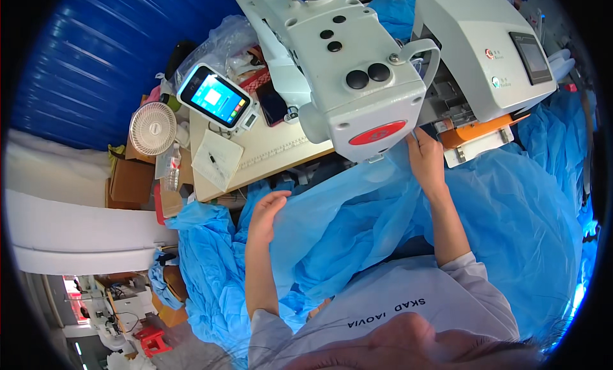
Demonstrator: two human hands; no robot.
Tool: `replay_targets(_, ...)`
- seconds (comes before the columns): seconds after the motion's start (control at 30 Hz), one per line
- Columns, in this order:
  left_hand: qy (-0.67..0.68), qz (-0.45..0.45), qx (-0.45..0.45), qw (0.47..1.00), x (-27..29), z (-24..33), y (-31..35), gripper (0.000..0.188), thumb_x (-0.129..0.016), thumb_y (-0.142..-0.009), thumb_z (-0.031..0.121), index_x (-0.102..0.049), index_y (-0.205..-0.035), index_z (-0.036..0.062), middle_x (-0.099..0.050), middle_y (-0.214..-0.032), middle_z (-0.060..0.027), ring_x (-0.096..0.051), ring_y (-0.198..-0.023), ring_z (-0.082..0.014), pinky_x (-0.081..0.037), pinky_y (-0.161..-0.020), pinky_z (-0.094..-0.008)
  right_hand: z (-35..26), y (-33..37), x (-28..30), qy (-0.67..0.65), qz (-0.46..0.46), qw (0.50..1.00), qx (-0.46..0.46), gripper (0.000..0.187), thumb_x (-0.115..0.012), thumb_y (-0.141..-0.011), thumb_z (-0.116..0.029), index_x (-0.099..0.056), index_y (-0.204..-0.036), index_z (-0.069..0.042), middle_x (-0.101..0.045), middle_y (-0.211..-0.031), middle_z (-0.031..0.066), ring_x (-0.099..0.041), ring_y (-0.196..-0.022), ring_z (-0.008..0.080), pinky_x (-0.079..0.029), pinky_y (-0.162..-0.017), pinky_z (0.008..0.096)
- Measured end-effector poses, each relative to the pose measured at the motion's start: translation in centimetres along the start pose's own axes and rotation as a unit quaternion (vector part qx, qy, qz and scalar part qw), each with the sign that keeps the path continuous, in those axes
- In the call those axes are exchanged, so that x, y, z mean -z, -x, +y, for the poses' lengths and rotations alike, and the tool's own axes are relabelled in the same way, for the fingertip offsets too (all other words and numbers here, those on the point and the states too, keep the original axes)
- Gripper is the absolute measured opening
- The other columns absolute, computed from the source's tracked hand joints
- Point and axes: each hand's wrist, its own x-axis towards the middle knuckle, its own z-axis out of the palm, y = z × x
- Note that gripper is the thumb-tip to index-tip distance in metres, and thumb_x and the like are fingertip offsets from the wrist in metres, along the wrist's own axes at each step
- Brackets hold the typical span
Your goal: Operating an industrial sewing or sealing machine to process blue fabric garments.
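A sheet of thin, light blue fabric (338, 200) stretches between my two hands, in front of the sewing machine head (357, 82). At its left end, my left hand (265, 215) is closed at the fabric's edge, thumb and fingers together. My right hand (426, 158) pinches the fabric beside the right side of the machine head, its fingertips near the orange-edged unit (485, 132). The upper edge of the sheet runs slantwise under the machine head, which hides the needle area. More of the blue fabric drapes in loose folds over my lap and to both sides.
A lit control screen (217, 98), a notepad with a pen (218, 160), a phone (272, 105) and a ruler strip (271, 154) are on the table at left. Beyond stand a small fan (153, 128) and a bottle (172, 169). A white machine housing (485, 50) rises at right.
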Motion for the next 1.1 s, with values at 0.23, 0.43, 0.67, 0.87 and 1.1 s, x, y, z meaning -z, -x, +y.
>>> replay_targets(0.23,-0.152,-0.017,-0.067,0.986,4.3,-1.9,-1.1,0.03,-0.067,-0.08,0.009,-0.062,-0.109,0.0034,-0.057,-0.076,0.0037,-0.05,-0.066,-0.0051,-0.04,-0.059,-0.0185,1.8,0.1,-1.6,0.017,0.058,0.993,0.101,0.024,-0.059,-0.088,-0.016,-0.051,-0.073,0.001,-0.048,-0.056,0.0214,-0.048,-0.052,0.0408,-0.037,-0.047,0.0412)
replay_targets(0.43,-0.446,0.066,-0.035,0.892,8.5,-10.4,3.4,0.019,-0.073,-0.077,0.016,-0.062,-0.074,0.0017,-0.055,-0.066,0.0041,-0.045,-0.058,-0.0056,-0.035,-0.049,-0.0249,0.4,1.7,0.6,0.025,-0.105,0.994,-0.021,0.016,-0.058,-0.088,-0.011,-0.058,-0.084,0.004,-0.05,-0.063,0.0243,-0.047,-0.051,0.0328,-0.038,-0.049,0.0377)
replay_targets(0.67,-0.078,0.026,0.232,0.969,14.3,-13.1,13.3,0.018,-0.072,-0.076,0.018,-0.065,-0.074,0.0016,-0.06,-0.061,-0.0012,-0.054,-0.058,-0.0092,-0.039,-0.049,-0.0262,1.0,0.4,0.9,0.024,-0.052,0.995,0.082,0.026,-0.055,-0.091,-0.021,-0.051,-0.078,0.001,-0.052,-0.062,0.0218,-0.052,-0.059,0.0411,-0.04,-0.051,0.0441)
replay_targets(0.87,-0.482,0.173,-0.025,0.858,11.8,-12.8,17.0,0.014,-0.065,-0.08,0.014,-0.063,-0.071,0.0048,-0.055,-0.056,0.0002,-0.053,-0.054,-0.0104,-0.04,-0.047,-0.0233,0.5,3.5,1.4,0.047,-0.032,0.996,0.064,0.035,-0.06,-0.087,-0.03,-0.054,-0.095,0.003,-0.059,-0.086,0.0247,-0.058,-0.081,0.0398,-0.046,-0.068,0.0454)
replay_targets(1.1,0.045,0.378,-0.125,0.916,14.5,-16.6,8.1,0.018,-0.053,-0.089,0.012,-0.064,-0.081,0.0004,-0.062,-0.074,-0.0079,-0.056,-0.057,-0.0125,-0.048,-0.056,-0.024,-2.7,3.5,-1.0,0.118,-0.06,0.989,0.067,0.06,-0.075,-0.074,-0.032,-0.051,-0.108,0.011,-0.059,-0.103,0.0241,-0.059,-0.092,0.0345,-0.048,-0.078,0.0387)
